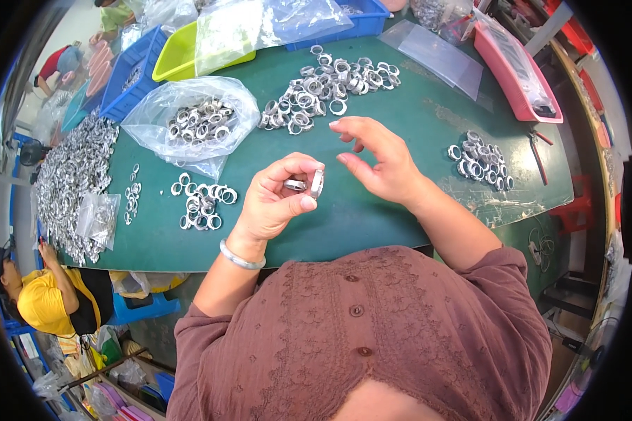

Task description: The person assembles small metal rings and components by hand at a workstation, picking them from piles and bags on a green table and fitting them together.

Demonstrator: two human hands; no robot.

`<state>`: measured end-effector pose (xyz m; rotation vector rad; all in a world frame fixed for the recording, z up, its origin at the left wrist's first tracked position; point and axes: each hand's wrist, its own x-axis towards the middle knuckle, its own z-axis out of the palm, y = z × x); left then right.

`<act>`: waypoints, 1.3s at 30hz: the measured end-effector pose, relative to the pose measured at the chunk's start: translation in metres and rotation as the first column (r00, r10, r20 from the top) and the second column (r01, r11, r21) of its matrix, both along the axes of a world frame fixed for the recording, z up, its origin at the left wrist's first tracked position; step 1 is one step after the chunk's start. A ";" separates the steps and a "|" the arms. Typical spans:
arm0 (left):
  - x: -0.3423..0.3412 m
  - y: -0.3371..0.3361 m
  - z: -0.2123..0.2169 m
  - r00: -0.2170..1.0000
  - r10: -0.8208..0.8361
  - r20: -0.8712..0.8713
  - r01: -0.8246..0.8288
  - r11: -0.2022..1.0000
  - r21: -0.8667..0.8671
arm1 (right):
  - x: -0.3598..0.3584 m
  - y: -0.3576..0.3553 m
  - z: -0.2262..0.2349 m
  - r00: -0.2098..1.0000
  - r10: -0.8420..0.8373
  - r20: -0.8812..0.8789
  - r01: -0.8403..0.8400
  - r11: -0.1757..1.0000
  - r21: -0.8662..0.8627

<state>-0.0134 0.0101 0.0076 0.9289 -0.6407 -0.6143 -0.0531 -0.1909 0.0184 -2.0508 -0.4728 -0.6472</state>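
Green matting covers the worktable (372, 224), with a big heap of metal rings (330, 84) at upper centre, a bagful (200, 121) upper left, and smaller sorted-looking groups at left (202, 203) and right (479, 160), so much seemingly remains. At centre, the left hand (277, 203) pinches two rings (307, 184) between thumb and fingers, while the right hand (379, 158) hovers open just beside them, holding nothing.

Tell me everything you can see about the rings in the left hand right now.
The rings are two small silvery metal bands, shiny like the loose ones on the table. The left hand pinches them between thumb and fingertips, raised above the green surface. One lies nearly flat at the fingertips; the other stands on edge just right of it, close or touching. The right hand is open beside them, not touching. Finer detail is too small to tell.
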 end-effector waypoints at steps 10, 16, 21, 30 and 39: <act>-0.006 -0.002 0.005 0.988 0.011 -0.156 0.008 0.993 0.117 | 0.029 -0.023 -0.007 0.923 -0.257 -0.287 0.175 0.944 -0.281; -0.012 -0.007 0.002 0.902 -0.060 -0.428 0.081 0.996 0.032 | 0.070 -0.032 -0.014 0.860 -0.386 -0.335 0.197 0.855 -0.480; -0.007 -0.002 -0.006 0.824 -0.042 -0.565 0.078 0.996 0.039 | 0.072 -0.027 -0.026 0.852 -0.402 -0.334 0.211 0.849 -0.484; -0.004 -0.008 -0.005 0.866 0.157 -0.475 -0.010 0.955 0.297 | 0.066 -0.032 -0.035 0.935 -0.286 -0.209 0.198 0.912 -0.359; -0.008 -0.016 0.004 0.904 0.290 -0.315 -0.144 0.899 0.413 | 0.053 -0.023 -0.021 0.788 0.081 -0.611 0.003 0.991 0.135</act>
